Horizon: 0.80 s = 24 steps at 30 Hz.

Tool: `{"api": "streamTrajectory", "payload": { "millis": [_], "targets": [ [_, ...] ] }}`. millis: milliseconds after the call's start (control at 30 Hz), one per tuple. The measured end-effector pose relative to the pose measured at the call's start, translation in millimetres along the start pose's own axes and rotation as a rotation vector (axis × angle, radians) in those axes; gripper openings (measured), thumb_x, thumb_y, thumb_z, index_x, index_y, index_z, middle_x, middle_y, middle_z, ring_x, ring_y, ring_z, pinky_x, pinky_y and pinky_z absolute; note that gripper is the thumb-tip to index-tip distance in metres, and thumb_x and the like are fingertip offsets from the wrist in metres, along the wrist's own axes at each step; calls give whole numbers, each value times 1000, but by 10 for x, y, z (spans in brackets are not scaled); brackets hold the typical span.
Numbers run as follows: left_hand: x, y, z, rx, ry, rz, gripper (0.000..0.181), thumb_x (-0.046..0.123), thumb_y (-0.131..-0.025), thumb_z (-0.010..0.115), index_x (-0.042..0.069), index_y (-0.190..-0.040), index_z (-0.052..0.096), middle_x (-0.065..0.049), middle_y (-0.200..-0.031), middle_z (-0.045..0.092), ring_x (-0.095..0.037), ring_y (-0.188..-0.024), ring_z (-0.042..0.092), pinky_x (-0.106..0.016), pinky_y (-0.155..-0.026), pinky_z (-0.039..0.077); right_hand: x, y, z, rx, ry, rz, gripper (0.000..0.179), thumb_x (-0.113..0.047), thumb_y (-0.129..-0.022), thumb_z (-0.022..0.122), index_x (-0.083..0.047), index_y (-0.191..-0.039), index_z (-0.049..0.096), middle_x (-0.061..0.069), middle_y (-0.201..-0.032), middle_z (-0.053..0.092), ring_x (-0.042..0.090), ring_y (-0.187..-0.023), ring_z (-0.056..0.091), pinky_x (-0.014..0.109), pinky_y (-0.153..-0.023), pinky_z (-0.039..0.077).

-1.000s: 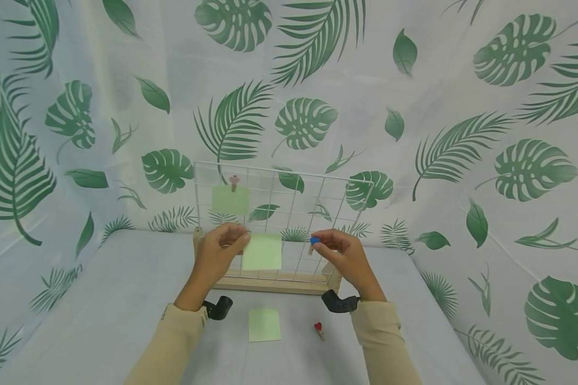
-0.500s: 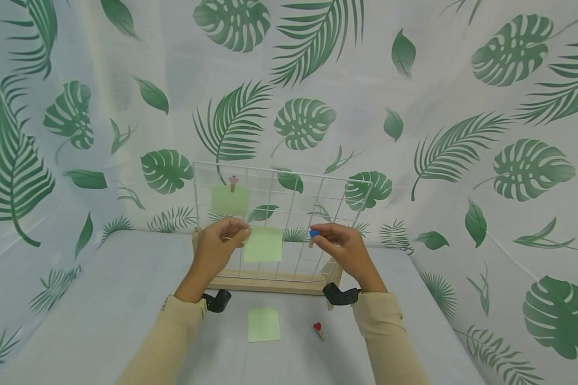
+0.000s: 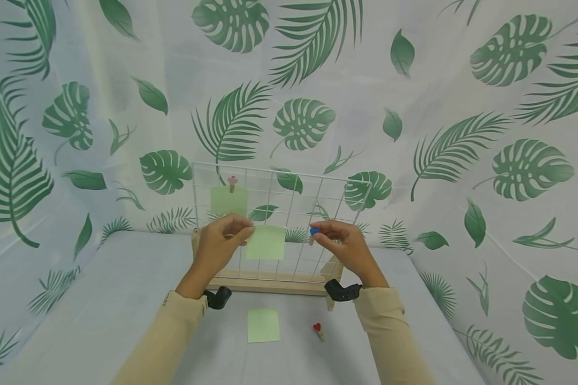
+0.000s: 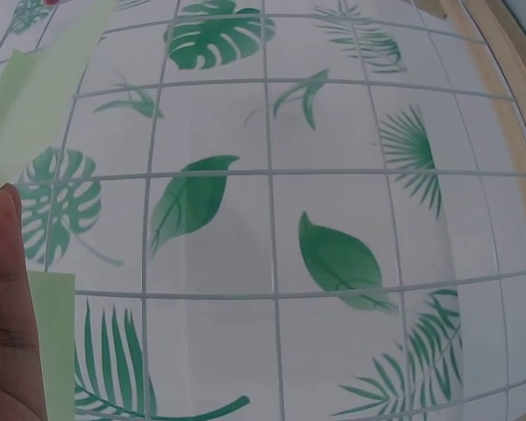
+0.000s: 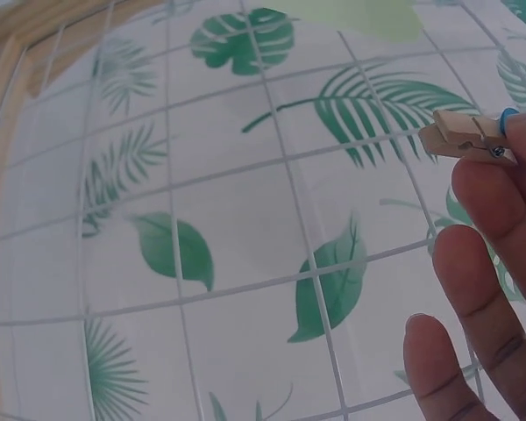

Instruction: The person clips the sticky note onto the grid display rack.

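Left hand (image 3: 221,239) pinches square pale-green paper note (image 3: 267,244); right hand (image 3: 343,240) pinches blue-topped wooden clothespin (image 5: 463,134). White wire grid (image 4: 269,173) toward far edge of white desk (image 3: 120,299).

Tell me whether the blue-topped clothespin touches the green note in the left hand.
Apart: the head view shows a clear gap between the clothespin and the note.

We've got a white backdrop (image 3: 358,115) around the back and both sides, green foliage print all over: split monstera leaves (image 3: 304,123), feathery palm fronds (image 3: 241,123), plain single leaves (image 3: 402,52), small fan-shaped sprigs (image 3: 116,229) low down. We see soft vertical folds at left, a thin diagonal crease at right. Pale desk (image 3: 101,305) below, far edge meeting the backdrop. We get the same print in both wrist views.
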State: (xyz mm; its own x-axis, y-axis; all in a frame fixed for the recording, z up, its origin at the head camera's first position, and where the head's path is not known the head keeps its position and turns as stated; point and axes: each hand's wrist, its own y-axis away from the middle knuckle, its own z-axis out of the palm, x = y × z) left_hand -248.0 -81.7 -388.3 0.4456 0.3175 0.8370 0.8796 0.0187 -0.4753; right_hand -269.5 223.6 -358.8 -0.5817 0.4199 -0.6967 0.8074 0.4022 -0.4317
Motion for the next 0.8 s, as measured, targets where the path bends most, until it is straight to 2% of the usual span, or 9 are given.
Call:
{"api": "streamTrajectory", "payload": {
  "millis": [200, 433, 633, 800],
  "targets": [
    [38, -29, -7, -2, -30, 29, 10, 15, -102, 78, 8, -108, 78, -7, -103, 82, -20, -82, 78, -27, -77, 63, 15, -29, -33, 3, 29, -7, 25, -2, -104, 70, 5, -127, 75, 17, -113, 79, 25, -100, 76, 34, -89, 61],
    [60, -64, 5, -8, -18, 58, 9, 15, -103, 77, 8, -108, 78, -7, -103, 82, -21, -86, 78, -27, -79, 63, -2, -63, -54, 9, 55, -6, 27, -5, -105, 68, 4, -129, 76, 17, -121, 79, 32, -109, 74, 39, -95, 60],
    [118, -97, 12, -6, -4, 77, 11, 14, -102, 78, 6, -108, 78, -9, -104, 81, -23, -90, 77, -25, -80, 61, -39, -102, -74, 14, 54, -11, 26, -6, -105, 68, 3, -128, 76, 16, -120, 79, 33, -108, 74, 48, -94, 60],
    [126, -123, 19, -1, -3, 85, 12, 15, -102, 78, 4, -109, 78, -9, -105, 81, -23, -94, 76, -24, -83, 60, -65, -134, -79, 18, 43, -27, 23, -4, -103, 69, 4, -124, 77, 17, -114, 80, 33, -102, 76, 41, -89, 61]
  ]
}}
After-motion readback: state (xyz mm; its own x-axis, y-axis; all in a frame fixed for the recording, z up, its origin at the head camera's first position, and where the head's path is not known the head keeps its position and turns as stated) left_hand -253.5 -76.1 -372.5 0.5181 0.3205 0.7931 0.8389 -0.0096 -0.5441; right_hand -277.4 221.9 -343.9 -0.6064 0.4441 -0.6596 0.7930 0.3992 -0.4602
